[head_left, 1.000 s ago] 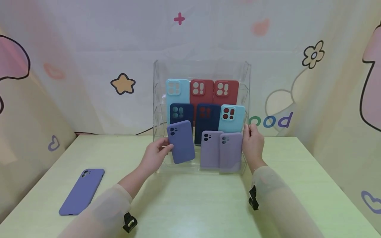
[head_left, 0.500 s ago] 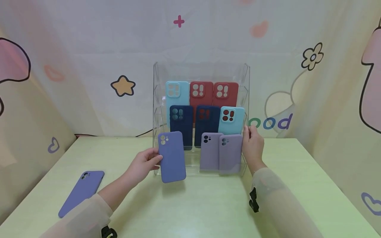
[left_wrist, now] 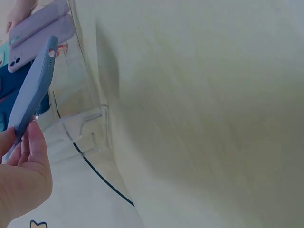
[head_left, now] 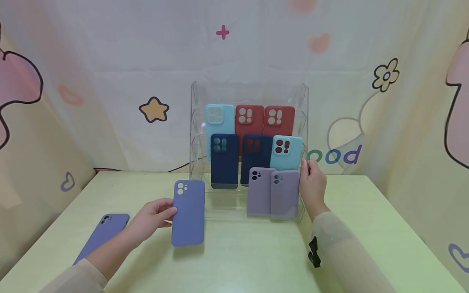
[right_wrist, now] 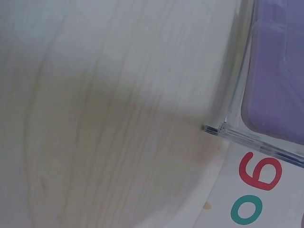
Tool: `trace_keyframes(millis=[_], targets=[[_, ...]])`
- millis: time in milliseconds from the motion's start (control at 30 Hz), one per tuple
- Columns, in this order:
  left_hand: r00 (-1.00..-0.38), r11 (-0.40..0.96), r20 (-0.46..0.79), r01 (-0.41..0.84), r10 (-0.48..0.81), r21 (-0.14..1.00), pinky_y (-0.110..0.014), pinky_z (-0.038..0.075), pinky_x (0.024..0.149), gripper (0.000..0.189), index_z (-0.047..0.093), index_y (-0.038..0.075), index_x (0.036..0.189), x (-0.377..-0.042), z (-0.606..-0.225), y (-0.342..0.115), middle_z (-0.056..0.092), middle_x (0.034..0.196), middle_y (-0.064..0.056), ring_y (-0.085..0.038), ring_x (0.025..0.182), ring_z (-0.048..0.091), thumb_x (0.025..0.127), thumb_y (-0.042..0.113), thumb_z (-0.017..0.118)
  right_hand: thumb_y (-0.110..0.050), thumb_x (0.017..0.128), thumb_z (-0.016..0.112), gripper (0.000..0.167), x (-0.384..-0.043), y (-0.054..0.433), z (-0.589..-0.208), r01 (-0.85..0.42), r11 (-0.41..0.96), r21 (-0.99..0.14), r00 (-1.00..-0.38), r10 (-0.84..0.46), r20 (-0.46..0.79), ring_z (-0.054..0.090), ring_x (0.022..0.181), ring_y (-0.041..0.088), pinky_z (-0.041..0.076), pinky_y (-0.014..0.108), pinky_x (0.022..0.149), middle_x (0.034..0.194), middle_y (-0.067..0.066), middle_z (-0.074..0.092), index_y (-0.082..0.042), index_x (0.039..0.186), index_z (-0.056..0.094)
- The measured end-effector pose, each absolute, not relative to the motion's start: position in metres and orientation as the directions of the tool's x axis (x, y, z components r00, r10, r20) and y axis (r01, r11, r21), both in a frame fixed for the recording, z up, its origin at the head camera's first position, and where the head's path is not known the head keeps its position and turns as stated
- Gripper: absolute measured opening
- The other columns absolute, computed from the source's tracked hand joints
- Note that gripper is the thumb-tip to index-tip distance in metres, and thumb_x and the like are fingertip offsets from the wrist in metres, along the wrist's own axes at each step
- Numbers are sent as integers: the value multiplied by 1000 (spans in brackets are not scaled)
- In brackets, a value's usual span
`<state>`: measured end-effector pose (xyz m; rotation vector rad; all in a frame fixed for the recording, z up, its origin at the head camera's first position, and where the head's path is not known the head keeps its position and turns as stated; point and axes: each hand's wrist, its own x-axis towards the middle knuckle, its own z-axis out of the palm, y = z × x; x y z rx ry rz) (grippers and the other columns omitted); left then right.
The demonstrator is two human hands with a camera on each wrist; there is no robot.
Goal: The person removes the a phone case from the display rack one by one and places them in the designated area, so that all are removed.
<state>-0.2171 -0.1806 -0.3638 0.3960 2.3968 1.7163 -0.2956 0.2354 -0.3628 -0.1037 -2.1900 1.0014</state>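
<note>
My left hand (head_left: 155,217) pinches a blue-violet phone case (head_left: 188,213) by its left edge, holding it upright above the table in front of the clear stand's left side. In the left wrist view the same case (left_wrist: 35,85) shows edge-on between thumb and fingers. My right hand (head_left: 314,183) grips the right side of the clear tiered display stand (head_left: 223,207). Two light purple cases (head_left: 260,191) stand in its lowest tier at the right. Two navy cases (head_left: 224,162) and a light blue case (head_left: 287,156) fill the tier above. Higher up are a light blue case (head_left: 220,122) and two red cases (head_left: 249,122).
Another blue-violet phone case (head_left: 104,236) lies on the pale wooden table (head_left: 249,256) at the left, partly behind my left forearm. A printed cloth (head_left: 165,73) hangs behind and at both sides. A dark cord (head_left: 179,167) runs along the table's back edge.
My left hand has drawn the blue-violet case out of the stand's lowest tier, down and to the left, and straightened it. My right hand has kept its hold on the stand.
</note>
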Motion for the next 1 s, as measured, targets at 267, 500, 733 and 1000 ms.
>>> trace_keyframes(millis=[267,500,733,1000], targets=[[-952,342,-57,52,301,938,-36,52,78,40,46,-15,122,-210,-372,-214,62,95,-8,-19,88,61,95,13,53,-36,101,35,36,-295,236,-366,-201,703,-682,-748,340,570,43,63,21,34,28,54,65,8,39,-5,85,45],[-958,417,-148,-33,246,908,-39,51,79,47,40,-17,127,-213,-379,-241,63,100,-11,-23,90,62,96,16,52,-34,101,36,36,-298,236,-362,-219,713,-666,-726,336,599,41,61,22,32,30,53,64,8,39,-5,83,44],[-952,483,-209,-79,222,872,-38,52,76,49,41,-20,124,-214,-387,-265,64,98,-11,-21,87,62,94,17,55,-35,101,36,36,-300,232,-362,-212,715,-666,-728,339,596,42,61,22,33,30,53,64,8,40,-5,84,45],[-949,594,-243,-80,200,800,-35,52,65,60,40,-20,124,-215,-390,-276,62,94,-9,-17,77,58,86,17,68,-33,101,36,35,-299,235,-365,-203,729,-653,-712,349,610,42,60,21,32,29,52,63,7,39,-5,83,45]])
